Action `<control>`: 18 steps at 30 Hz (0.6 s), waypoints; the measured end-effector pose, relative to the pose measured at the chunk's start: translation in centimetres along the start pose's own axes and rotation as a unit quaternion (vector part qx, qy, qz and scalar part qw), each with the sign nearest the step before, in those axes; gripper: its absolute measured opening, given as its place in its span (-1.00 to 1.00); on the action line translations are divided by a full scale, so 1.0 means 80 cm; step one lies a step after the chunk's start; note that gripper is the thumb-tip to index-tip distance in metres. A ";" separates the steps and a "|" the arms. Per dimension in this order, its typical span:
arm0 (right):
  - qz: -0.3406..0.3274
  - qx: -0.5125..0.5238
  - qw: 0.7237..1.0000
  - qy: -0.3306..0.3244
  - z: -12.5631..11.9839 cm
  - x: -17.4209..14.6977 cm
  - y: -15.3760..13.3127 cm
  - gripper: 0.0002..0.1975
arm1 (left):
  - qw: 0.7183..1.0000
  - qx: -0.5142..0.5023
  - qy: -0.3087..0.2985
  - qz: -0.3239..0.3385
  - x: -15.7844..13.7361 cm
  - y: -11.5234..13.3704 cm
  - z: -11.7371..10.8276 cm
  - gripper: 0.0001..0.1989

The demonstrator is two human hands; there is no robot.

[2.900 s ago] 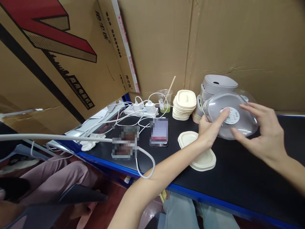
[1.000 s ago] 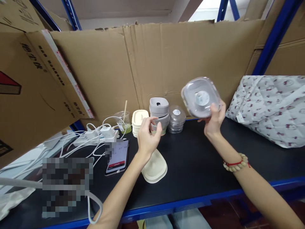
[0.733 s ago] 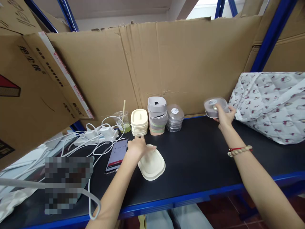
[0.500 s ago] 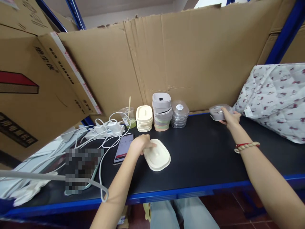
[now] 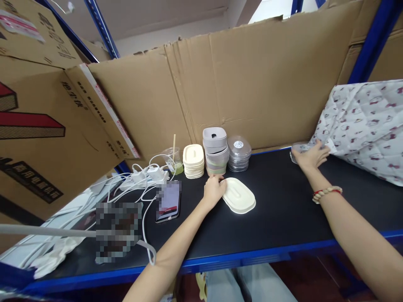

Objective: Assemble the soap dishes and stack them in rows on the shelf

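Observation:
My left hand (image 5: pixel 215 191) is closed on the left edge of a cream-coloured plastic lid (image 5: pixel 239 196), which is at the table surface, its oblong centre ridge showing. Far to the right, my right hand (image 5: pixel 311 156) has its fingers spread over a clear-topped container (image 5: pixel 297 150). That container stands near the cardboard wall, partly hidden by the hand. Behind the left hand rise a stack of cream lids (image 5: pixel 193 161), a stack of greyish-lilac tubs (image 5: pixel 215 147) and a stack of clear plastic lids (image 5: pixel 239 155).
A patterned quilted bag (image 5: pixel 365 126) lies at the right. On the left are a phone (image 5: pixel 169 201), white cables with a power strip (image 5: pixel 151 176), and a plastic cup with a straw (image 5: pixel 175 161). Cardboard (image 5: pixel 264 84) walls the back; a blue edge (image 5: pixel 252 256) runs along the front.
My left hand and the cream lid have moved right. My right hand has spread its fingers at the container, which now sits farther right, by the bag. The view has shifted slightly.

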State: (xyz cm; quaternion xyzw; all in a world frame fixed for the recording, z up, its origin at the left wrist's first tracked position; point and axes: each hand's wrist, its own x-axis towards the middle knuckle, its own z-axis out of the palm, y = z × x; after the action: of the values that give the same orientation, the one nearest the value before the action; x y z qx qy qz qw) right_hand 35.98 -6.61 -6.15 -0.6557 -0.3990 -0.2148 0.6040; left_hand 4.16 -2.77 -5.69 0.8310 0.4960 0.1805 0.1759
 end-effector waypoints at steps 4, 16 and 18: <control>-0.043 -0.020 0.999 -0.001 0.027 -0.029 -0.066 -0.58 | 0.999 0.004 0.002 -0.038 -0.003 -0.001 -0.014 -0.56; -0.252 0.003 0.941 -0.225 0.091 -0.094 -0.219 -0.45 | 0.996 -0.070 0.031 0.038 -0.017 0.000 0.007 -0.81; -0.228 0.003 0.944 -0.237 0.100 -0.082 -0.232 -0.46 | 0.983 -0.159 0.083 0.039 -0.014 -0.002 0.009 -0.86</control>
State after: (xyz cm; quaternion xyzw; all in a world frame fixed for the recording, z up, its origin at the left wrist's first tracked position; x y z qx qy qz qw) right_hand 15.98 -1.50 -1.10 -0.5772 -0.6700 -0.1839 0.4290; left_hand 3.88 -3.76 -6.58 0.7931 0.4408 0.3326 0.2570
